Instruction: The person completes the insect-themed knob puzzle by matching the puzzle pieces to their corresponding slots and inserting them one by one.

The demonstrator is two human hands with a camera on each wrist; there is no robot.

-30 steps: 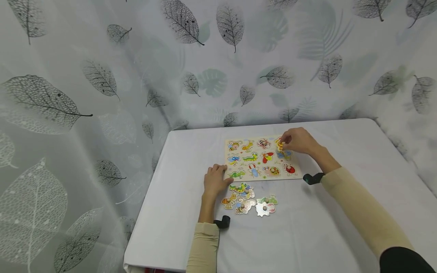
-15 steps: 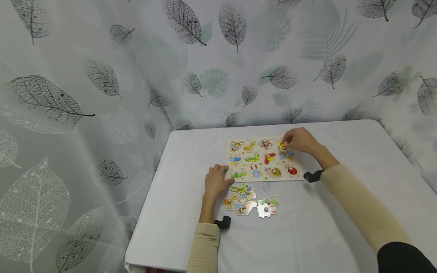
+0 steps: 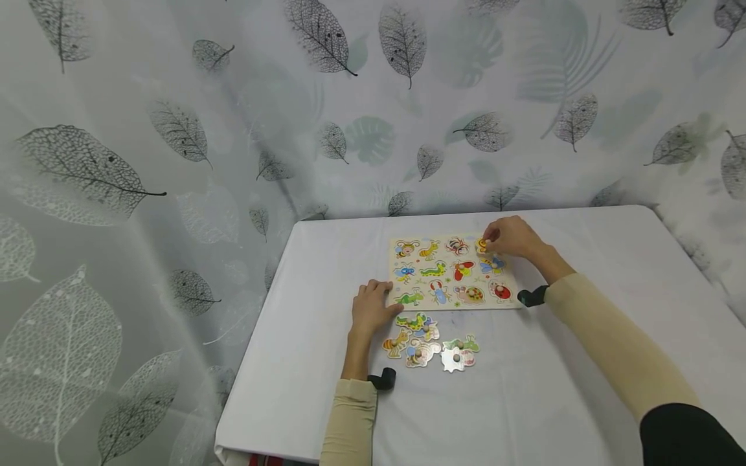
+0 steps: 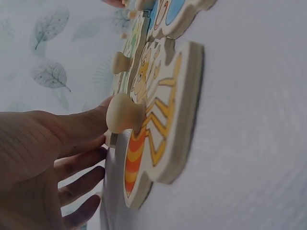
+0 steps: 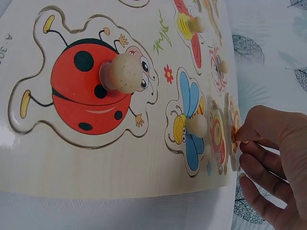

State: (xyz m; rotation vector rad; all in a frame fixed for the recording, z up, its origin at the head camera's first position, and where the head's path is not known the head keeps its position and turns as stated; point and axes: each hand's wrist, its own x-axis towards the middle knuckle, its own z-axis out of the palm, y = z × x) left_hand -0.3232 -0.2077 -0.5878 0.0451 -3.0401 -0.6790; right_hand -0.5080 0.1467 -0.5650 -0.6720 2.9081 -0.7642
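My right hand [image 3: 514,237] pinches a knobbed wooden puzzle piece [image 5: 235,127] over the far right corner of the insect puzzle board [image 5: 120,167]. The right wrist view shows this piece tilted and raised over a matching printed recess [image 5: 218,136]; its far side is hidden. Nearby in the board sit a blue-winged insect piece [image 5: 189,98] and a red ladybug piece [image 5: 81,110]. At the near left corner, my left hand [image 3: 371,309] rests with fingers spread and thumb along the board's edge. An orange-striped insect piece [image 4: 163,124] lies just beside the left thumb.
Several loose knobbed pieces lie in a cluster in front of the board, among them a green caterpillar piece [image 3: 410,321] and a glare-whitened piece [image 3: 453,358]. A white cloth covers the table [image 3: 542,388]. Leaf-print curtains [image 3: 373,142] hang behind and at the sides.
The head view has shifted slightly, so everything appears a little further right. My right hand keeps its pinch at the same corner, with only slight motion. My left hand stays on the board's corner.
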